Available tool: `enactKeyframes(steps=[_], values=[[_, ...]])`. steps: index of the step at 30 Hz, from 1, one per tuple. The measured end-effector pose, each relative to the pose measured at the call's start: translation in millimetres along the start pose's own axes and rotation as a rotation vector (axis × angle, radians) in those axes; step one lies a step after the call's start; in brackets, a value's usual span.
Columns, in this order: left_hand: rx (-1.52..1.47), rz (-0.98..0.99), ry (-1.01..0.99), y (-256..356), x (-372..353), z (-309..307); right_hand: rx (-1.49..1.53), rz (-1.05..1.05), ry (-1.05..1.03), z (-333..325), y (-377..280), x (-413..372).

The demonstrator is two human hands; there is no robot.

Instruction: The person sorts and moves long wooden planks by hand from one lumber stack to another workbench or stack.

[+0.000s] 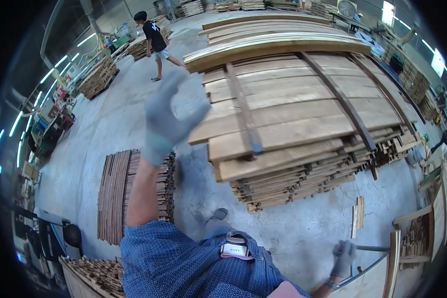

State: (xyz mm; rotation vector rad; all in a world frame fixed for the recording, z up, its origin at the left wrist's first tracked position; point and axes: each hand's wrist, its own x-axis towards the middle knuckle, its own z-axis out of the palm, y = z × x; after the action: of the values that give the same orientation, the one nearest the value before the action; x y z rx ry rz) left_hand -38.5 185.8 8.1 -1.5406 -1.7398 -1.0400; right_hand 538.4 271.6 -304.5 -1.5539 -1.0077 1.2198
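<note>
My left hand (pixel 173 111), in a grey glove, is raised in front of me with thumb and fingers spread and nothing in it. It is near the left edge of a large stack of planks (pixel 293 107). Dark strips (pixel 337 94) lie across the pale boards on top. Low at the right, my right hand (pixel 343 258), also gloved, is curled at the end of a dark bar (pixel 375 248). Its grip is partly blurred.
A bundle of thin brown strips (pixel 115 193) sits on the floor at my left. A person in a black shirt (pixel 156 37) is mid-stride beyond it. Short pale pieces (pixel 357 216) lie on the floor at the right. A wooden rack (pixel 416 238) stands at the far right.
</note>
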Motion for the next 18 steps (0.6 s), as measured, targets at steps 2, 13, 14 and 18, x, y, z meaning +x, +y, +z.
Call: enactKeyframes(steps=[2, 13, 14, 18], values=[[-0.075, -0.184, -0.044, -79.2, 8.9, 0.0, -0.138, -0.243, 0.013, -0.8, -47.8, 10.7], [-0.723, -0.334, -0.238, -363.5, 28.6, 114.0, -0.387, -0.881, 0.188, 293.8, -359.0, -115.6], [-0.822, -0.372, -0.243, -383.1, 31.2, 128.3, -0.562, -0.854, 0.134, 306.8, -377.9, -115.9], [-0.798, -0.443, -0.280, -403.5, 67.8, 154.8, -0.655, -0.888, 0.075, 383.2, -416.5, -114.9]])
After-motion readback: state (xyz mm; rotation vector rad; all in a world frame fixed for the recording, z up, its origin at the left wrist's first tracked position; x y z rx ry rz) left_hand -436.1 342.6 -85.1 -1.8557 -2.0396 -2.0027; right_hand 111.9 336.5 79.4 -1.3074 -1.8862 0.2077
